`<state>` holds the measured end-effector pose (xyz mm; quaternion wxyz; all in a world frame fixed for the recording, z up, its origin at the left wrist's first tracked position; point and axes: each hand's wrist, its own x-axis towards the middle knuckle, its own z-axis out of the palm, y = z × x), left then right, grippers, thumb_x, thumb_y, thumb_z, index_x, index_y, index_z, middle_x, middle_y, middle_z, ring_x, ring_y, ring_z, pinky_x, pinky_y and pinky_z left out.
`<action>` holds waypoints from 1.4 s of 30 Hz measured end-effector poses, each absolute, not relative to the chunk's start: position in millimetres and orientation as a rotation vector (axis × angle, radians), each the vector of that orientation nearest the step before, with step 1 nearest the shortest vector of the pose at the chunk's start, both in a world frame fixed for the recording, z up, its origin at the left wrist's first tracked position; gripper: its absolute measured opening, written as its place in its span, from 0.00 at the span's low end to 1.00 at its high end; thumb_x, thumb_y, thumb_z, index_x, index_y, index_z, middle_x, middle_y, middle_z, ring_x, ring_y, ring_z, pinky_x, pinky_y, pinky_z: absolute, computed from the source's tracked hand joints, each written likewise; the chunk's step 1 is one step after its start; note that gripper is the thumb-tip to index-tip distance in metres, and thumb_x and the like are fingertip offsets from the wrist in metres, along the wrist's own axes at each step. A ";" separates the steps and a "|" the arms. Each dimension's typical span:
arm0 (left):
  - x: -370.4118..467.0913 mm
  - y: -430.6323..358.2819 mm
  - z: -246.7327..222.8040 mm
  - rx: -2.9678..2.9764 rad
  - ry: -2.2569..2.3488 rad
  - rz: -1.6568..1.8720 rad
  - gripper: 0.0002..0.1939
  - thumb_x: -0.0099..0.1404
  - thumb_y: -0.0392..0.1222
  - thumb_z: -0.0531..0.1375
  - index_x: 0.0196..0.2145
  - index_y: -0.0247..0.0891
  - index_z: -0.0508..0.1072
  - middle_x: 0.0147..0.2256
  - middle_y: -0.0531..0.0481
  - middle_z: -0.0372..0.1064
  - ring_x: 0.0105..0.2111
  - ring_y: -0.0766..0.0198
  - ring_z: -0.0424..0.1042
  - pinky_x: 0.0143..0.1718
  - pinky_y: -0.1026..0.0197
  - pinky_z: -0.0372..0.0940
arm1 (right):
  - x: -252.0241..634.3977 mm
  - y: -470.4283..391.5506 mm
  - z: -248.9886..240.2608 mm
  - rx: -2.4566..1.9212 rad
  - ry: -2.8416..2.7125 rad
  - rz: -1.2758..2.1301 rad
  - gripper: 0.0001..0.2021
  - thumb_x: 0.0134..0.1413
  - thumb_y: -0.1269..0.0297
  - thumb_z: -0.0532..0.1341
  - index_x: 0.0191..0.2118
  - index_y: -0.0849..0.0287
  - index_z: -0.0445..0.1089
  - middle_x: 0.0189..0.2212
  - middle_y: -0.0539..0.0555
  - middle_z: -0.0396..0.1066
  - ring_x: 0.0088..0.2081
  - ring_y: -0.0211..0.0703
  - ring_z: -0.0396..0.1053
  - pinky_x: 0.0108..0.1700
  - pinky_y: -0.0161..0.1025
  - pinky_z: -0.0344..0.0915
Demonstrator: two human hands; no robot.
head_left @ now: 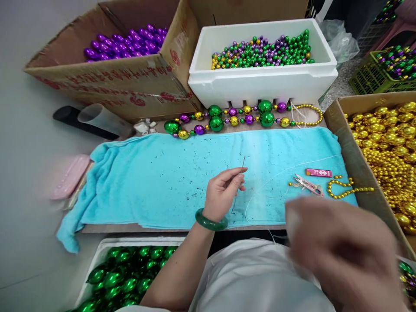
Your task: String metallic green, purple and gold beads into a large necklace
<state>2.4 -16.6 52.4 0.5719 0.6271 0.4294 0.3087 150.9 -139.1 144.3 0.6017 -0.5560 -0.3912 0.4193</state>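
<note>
My left hand, wearing a green bangle, pinches a long thin needle upright over the turquoise towel. Thin white thread curves over the towel near it. Close to the camera at lower right is my right hand, curled but smeared by motion; what its fingers hold, if anything, does not show. Beyond it lie pink-handled snips, a pink box and a short gold bead strand.
A necklace of green, purple and gold beads runs along the towel's far edge. Behind stand a carton of purple beads and a white foam box. A carton of gold beads borders the right; green beads sit below left.
</note>
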 end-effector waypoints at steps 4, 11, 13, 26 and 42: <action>7.4 -21.5 54.6 1.329 0.973 0.646 0.15 0.59 0.44 0.63 0.41 0.34 0.77 0.25 0.51 0.71 0.22 0.68 0.71 0.19 0.68 0.62 | 147.2 -93.4 96.4 -1.335 -0.702 0.821 0.06 0.49 0.63 0.63 0.26 0.57 0.68 0.25 0.50 0.70 0.27 0.36 0.67 0.26 0.33 0.64; 11.7 -24.5 49.1 1.259 0.938 0.608 0.14 0.58 0.43 0.63 0.40 0.34 0.77 0.24 0.52 0.70 0.22 0.68 0.70 0.18 0.68 0.61 | 135.9 -72.4 60.5 -1.331 -0.590 0.893 0.05 0.47 0.64 0.62 0.27 0.59 0.67 0.33 0.53 0.73 0.35 0.42 0.72 0.36 0.41 0.70; 11.6 -24.9 47.3 1.262 0.940 0.606 0.14 0.58 0.43 0.63 0.40 0.35 0.77 0.24 0.52 0.70 0.21 0.68 0.70 0.18 0.68 0.61 | 135.9 -73.2 61.0 -1.345 -0.582 0.896 0.04 0.46 0.64 0.61 0.26 0.58 0.68 0.32 0.52 0.73 0.34 0.42 0.72 0.37 0.42 0.70; 12.7 -24.9 46.0 1.300 0.962 0.595 0.15 0.58 0.44 0.63 0.40 0.33 0.77 0.25 0.50 0.71 0.22 0.68 0.70 0.18 0.68 0.60 | 140.8 -74.5 61.7 -1.329 -0.550 0.958 0.04 0.43 0.65 0.62 0.24 0.59 0.68 0.31 0.52 0.74 0.35 0.43 0.72 0.37 0.42 0.70; 12.9 -25.9 42.9 1.368 0.954 0.578 0.14 0.58 0.45 0.62 0.39 0.35 0.78 0.26 0.49 0.73 0.22 0.68 0.70 0.19 0.68 0.61 | 142.0 -72.1 57.7 -1.350 -0.534 0.961 0.04 0.42 0.65 0.63 0.24 0.60 0.69 0.29 0.52 0.73 0.32 0.40 0.71 0.34 0.39 0.69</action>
